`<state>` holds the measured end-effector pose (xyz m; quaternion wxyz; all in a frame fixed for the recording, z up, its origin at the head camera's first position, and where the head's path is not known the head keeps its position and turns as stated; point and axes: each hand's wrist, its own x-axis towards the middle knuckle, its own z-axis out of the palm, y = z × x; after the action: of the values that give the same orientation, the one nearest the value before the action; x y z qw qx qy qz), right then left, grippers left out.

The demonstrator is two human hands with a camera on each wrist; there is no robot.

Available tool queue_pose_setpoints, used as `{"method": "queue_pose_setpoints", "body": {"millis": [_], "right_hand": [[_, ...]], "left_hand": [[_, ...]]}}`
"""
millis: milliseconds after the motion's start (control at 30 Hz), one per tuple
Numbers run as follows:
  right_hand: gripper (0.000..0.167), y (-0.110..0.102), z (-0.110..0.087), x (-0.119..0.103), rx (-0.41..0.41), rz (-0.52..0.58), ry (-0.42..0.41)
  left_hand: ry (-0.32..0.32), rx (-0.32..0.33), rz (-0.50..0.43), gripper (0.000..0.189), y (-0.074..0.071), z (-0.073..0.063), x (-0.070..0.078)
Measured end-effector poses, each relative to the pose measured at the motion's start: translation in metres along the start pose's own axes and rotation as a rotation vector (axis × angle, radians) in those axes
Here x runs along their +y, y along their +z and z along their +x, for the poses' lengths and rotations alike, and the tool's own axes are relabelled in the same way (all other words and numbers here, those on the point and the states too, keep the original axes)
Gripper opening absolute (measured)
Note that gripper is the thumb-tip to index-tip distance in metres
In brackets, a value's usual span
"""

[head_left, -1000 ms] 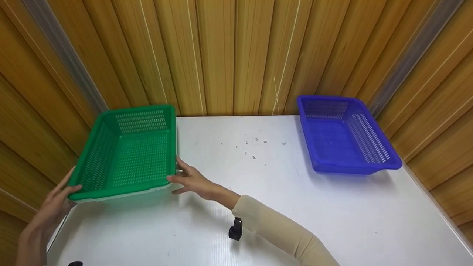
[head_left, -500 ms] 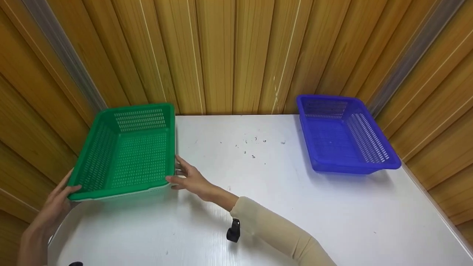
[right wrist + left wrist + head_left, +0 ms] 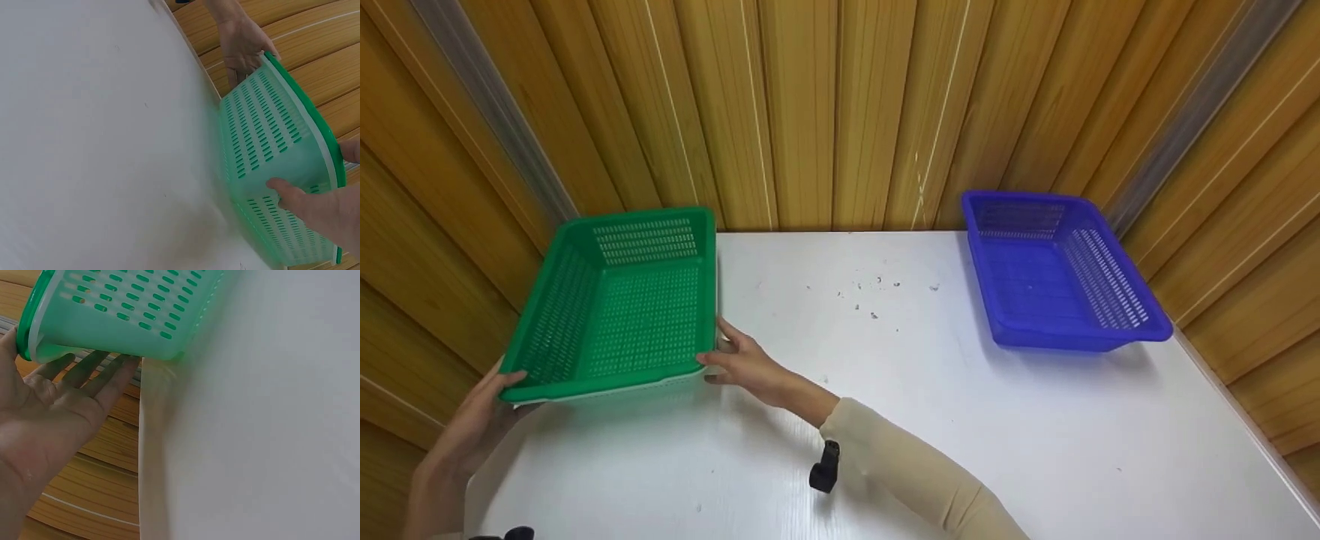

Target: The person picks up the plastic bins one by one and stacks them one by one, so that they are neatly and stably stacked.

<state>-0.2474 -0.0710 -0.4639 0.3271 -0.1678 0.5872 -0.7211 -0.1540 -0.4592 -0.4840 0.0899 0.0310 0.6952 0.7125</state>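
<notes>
A green perforated plastic basket (image 3: 607, 385) sits nested inside a whitish translucent one (image 3: 301, 163), whose rim shows just below the green rim. The pair stands at the left of the white table (image 3: 855, 427). My left hand (image 3: 472, 424) grips the near left corner, thumb over the rim; in the left wrist view its fingers (image 3: 115, 379) reach beneath the outer basket's rim and along its underside. At the near right corner my right hand (image 3: 754, 373) holds the baskets, thumb on the rim and other fingers against the outer side wall.
A blue-purple basket (image 3: 1057, 337) stands at the table's back right. Wood-patterned panels (image 3: 802, 120) wall in the back and both sides. Small dark marks (image 3: 874, 316) dot the tabletop between the baskets. A black wrist camera (image 3: 824, 469) hangs by the right sleeve.
The baskets stay nearly in place. My right forearm has shifted slightly left, and my left hand's fingers have slid lower under the near left corner.
</notes>
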Motion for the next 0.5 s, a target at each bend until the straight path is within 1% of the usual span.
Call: {"method": "queue_pose_setpoints", "body": {"millis": [133,233,433,500], "right_hand": [[0.074,0.0016,0.0011,0.0025,-0.001,0.009,-0.022],[0.071,0.0005,0.0019,0.0042,-0.008,0.021,-0.034],[0.072,-0.0037,0.0019,0.0037,-0.031,0.065,-0.038],[0.072,-0.0052,0.0025,0.0033,-0.04,0.077,-0.042]], "left_hand": [[-0.043,-0.005,0.016,0.062,-0.0004,0.0017,0.0016],[-0.054,0.001,0.015,0.062,-0.0006,0.0019,0.0037],[-0.006,-0.009,-0.082,0.061,0.0033,0.0015,0.0027],[-0.001,-0.001,-0.098,0.061,0.0043,0.0012,0.0029]]}}
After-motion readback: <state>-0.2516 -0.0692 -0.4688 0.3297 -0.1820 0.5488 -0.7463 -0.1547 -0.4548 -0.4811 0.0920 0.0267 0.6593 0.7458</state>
